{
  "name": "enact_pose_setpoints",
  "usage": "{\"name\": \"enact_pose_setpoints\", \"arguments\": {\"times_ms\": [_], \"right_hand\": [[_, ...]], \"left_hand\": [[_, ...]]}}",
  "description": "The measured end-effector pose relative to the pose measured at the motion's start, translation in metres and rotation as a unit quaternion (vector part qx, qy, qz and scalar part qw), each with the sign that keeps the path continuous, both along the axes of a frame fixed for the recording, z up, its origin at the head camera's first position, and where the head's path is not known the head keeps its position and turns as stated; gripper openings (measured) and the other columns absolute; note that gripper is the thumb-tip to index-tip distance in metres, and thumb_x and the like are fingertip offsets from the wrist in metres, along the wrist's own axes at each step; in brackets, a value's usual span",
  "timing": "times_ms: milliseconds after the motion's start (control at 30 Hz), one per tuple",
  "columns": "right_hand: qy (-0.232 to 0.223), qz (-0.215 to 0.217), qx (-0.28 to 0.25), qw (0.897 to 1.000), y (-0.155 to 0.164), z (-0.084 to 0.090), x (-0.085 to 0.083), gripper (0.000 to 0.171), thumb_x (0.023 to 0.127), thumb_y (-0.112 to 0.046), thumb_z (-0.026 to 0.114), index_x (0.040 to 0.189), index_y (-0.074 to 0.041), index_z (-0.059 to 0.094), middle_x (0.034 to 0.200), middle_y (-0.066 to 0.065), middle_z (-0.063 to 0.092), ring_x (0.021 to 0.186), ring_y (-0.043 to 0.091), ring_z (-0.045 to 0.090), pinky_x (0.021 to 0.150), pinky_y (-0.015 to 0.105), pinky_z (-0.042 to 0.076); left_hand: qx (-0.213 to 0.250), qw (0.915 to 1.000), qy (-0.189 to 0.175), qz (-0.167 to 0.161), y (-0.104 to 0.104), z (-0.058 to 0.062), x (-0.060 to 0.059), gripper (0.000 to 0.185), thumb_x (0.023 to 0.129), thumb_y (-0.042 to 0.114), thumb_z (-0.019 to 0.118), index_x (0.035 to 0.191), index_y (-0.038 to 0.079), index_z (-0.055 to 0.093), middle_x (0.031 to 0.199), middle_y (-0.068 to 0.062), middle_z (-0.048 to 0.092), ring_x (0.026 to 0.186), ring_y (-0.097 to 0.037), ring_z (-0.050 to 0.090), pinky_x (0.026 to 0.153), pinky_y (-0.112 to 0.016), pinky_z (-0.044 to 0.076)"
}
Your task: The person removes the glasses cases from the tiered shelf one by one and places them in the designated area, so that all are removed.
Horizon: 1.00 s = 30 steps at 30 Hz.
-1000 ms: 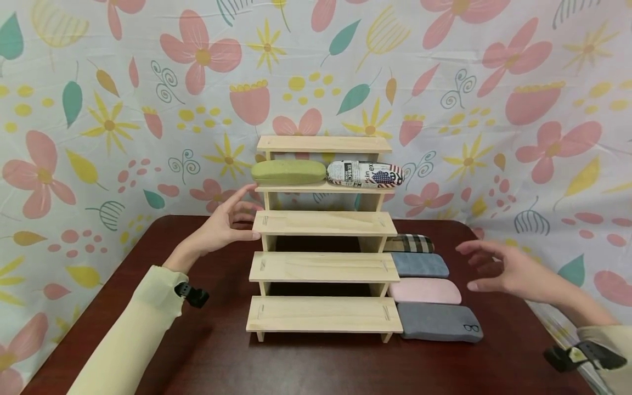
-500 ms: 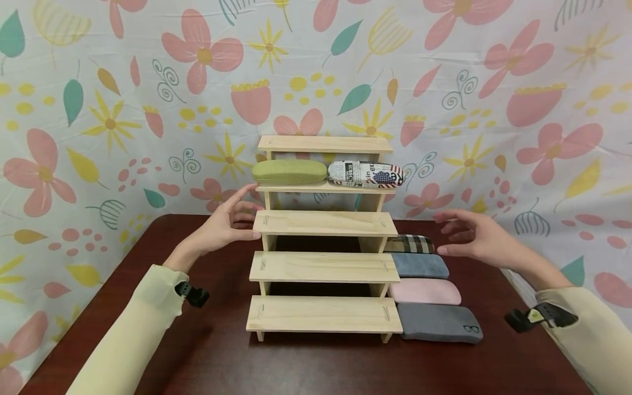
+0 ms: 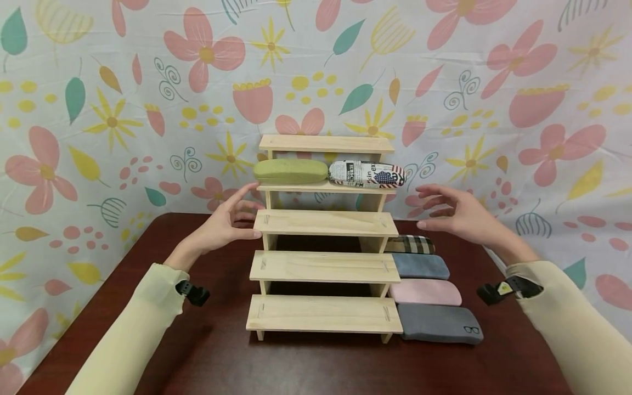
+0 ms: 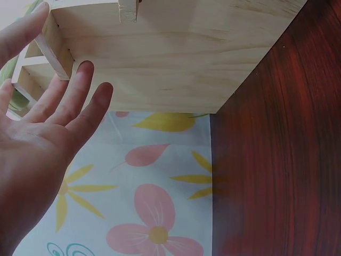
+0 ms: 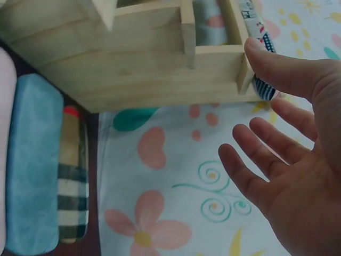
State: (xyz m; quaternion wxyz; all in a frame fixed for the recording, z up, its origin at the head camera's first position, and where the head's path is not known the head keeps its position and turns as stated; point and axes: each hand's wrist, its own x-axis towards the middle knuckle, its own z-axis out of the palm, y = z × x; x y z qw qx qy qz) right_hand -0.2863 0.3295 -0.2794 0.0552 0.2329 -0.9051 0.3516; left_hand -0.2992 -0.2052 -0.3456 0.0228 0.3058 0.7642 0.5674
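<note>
Spreading wide and holding nothing, the fingers of the right hand hover just right of the wooden stepped rack, level with its second shelf from the top; the wrist view shows the thumb tip close to that shelf's end, though contact cannot be told. The left hand is likewise open, its thumb at the left end of the rack's middle shelf and its fingers straight against the side panel.

On the rack's second shelf lie a green case and a newspaper-print case, which overhangs the right end. A grip on the rack would best close on the side panels evenly, both hands at matching height, the right one below that overhang, and stay level so neither case slides.

Right of the rack, touching its feet, lie a plaid case, a blue case, a pink case and a grey case.
</note>
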Motion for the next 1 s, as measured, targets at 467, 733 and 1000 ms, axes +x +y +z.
{"name": "enact_pose_setpoints", "arguments": {"times_ms": [467, 733, 1000], "right_hand": [[-0.009, -0.004, -0.046, 0.999, -0.035, 0.033, -0.035, 0.071, 0.093, -0.018, 0.085, 0.155, -0.016, 0.052, 0.146, 0.008, 0.054, 0.124, 0.024, 0.055, 0.083, 0.023, 0.054], [-0.019, -0.011, -0.014, 1.000, -0.048, 0.037, -0.052, 0.073, 0.091, -0.029, 0.087, 0.154, -0.015, 0.054, 0.148, 0.007, 0.054, 0.134, 0.028, 0.050, 0.097, 0.040, 0.046], [-0.003, -0.012, 0.001, 1.000, -0.053, 0.036, -0.058, 0.069, 0.090, -0.030, 0.088, 0.150, -0.013, 0.058, 0.147, 0.008, 0.058, 0.134, 0.027, 0.051, 0.099, 0.044, 0.044]], "left_hand": [[-0.002, 1.0000, 0.003, 0.001, 0.000, 0.000, 0.000, 0.107, 0.090, -0.004, 0.081, 0.170, 0.031, 0.020, 0.147, -0.022, 0.052, 0.127, -0.040, 0.059, 0.097, -0.049, 0.054], [0.000, 1.0000, 0.000, 0.002, 0.000, -0.004, -0.001, 0.107, 0.090, -0.003, 0.082, 0.170, 0.032, 0.020, 0.148, -0.022, 0.052, 0.128, -0.040, 0.059, 0.098, -0.056, 0.052], [0.002, 1.0000, -0.002, 0.004, -0.001, -0.001, -0.001, 0.107, 0.090, -0.004, 0.081, 0.170, 0.031, 0.020, 0.149, -0.022, 0.052, 0.128, -0.041, 0.059, 0.096, -0.048, 0.055]]}}
